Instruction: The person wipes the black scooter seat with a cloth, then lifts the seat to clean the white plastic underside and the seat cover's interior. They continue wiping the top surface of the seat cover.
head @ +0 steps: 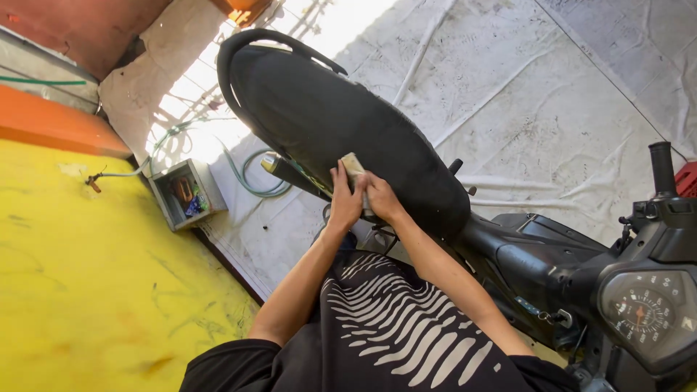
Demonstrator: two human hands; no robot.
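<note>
A black scooter (552,283) stood on a pale, creased floor sheet (552,109), its long black seat (341,123) running away from the person toward a curved grab rail (272,40) at the far end. The speedometer (642,312) and one handlebar end (662,167) lay well off to the right of the grip. To the left of the grip rose a yellow wall (87,283), with a small open grey box (185,194) of oddments and a loop of green hose (254,178) on the floor near it.

Both hands met at the near edge of the seat. The left hand (345,199) and the right hand (381,199) were each clenched around one small pale block (353,165), probably a sponge or folded pad, pressed against the seat's side, its top end poking up above the fingers. It looked light and soft, likely to squash and, if wet, to slip; a hold across its broad faces, palm behind, would seem to suit it best. The seat looked firm and smooth under it.
</note>
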